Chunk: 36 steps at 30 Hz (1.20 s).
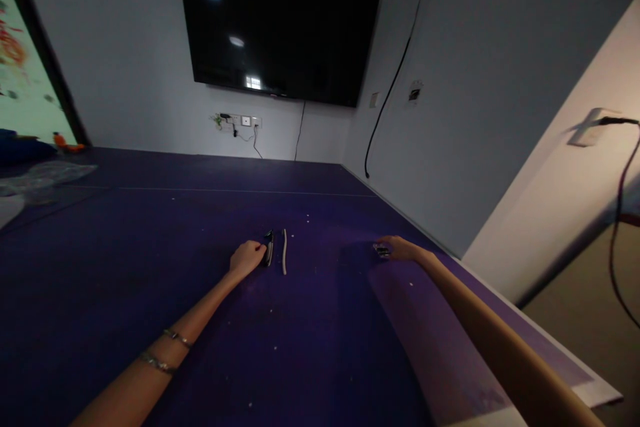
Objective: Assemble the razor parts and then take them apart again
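Pinching — right hand (400,249), packet (381,251) (table edge (481,277) near); left hand (247,257), black object (270,251) — well apart.

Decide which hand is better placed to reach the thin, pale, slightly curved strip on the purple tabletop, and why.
Probably the left hand: it is nearer the strip, though a narrow dark object lies between them. The right hand is farther off, at a small dark-and-silvery item.
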Each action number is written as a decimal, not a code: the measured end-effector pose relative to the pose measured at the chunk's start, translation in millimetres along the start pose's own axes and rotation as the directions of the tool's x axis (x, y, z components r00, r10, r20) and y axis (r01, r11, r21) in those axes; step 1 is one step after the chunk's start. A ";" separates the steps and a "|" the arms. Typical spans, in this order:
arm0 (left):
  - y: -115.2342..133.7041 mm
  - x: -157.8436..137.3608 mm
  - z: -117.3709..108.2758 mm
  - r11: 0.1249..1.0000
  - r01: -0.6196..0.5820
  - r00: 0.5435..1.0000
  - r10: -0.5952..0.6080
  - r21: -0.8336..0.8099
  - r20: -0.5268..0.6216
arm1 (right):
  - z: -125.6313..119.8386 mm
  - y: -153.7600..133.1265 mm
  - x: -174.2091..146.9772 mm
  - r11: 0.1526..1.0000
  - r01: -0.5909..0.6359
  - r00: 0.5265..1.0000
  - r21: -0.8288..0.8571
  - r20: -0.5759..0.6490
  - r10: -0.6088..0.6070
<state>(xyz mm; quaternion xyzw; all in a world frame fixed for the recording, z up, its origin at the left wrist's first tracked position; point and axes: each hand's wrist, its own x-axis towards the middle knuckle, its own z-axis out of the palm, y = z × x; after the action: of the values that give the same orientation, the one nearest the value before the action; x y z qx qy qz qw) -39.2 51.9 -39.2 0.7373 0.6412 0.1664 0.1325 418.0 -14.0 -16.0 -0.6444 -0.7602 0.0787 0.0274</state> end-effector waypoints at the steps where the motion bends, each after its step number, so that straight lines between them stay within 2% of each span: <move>1: 0.1 -0.1 -0.1 1.000 0.002 1.000 -0.002 -0.003 0.001 | 0.9 1.3 2.1 1.000 -0.003 1.000 -0.001 0.006 0.003; 7: -0.4 -0.2 1.6 1.000 -0.007 1.000 0.006 -0.017 -0.024 | 1.7 5.1 9.1 0.999 -0.027 0.998 -0.027 0.063 0.028; 11: -0.6 -0.2 2.4 1.000 -0.001 1.000 0.000 -0.030 -0.023 | -1.2 0.8 8.7 0.998 -0.057 0.997 -0.032 0.040 0.058; 15: 0.0 -0.5 2.7 0.999 0.015 1.000 -0.016 -0.032 -0.024 | -4.2 -14.3 15.1 1.000 -0.020 1.000 -0.017 0.000 0.020; 20: 0.1 -1.2 3.7 0.999 0.022 0.999 -0.023 -0.039 -0.033 | -2.2 -54.1 40.7 0.994 0.077 0.996 0.080 -0.045 -0.073; 27: -2.1 -0.8 8.3 0.998 0.014 0.997 -0.018 -0.054 -0.069 | 7.2 -139.4 82.2 0.958 0.257 0.966 0.129 -0.042 -0.253; 30: -1.8 -1.3 9.0 0.998 0.018 0.997 -0.022 -0.057 -0.075 | 11.3 -169.8 95.5 0.942 0.296 0.955 0.159 -0.035 -0.294; 36: -0.5 -2.1 9.9 0.998 0.036 0.997 -0.040 -0.059 -0.071 | 18.7 -195.5 117.1 0.935 0.287 0.955 0.206 0.012 -0.296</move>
<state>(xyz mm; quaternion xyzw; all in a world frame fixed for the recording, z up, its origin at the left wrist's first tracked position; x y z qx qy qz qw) -35.8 50.1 -48.6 0.7143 0.6544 0.2088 0.1339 205.0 68.9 -11.1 -0.5165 -0.8358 0.1643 0.0876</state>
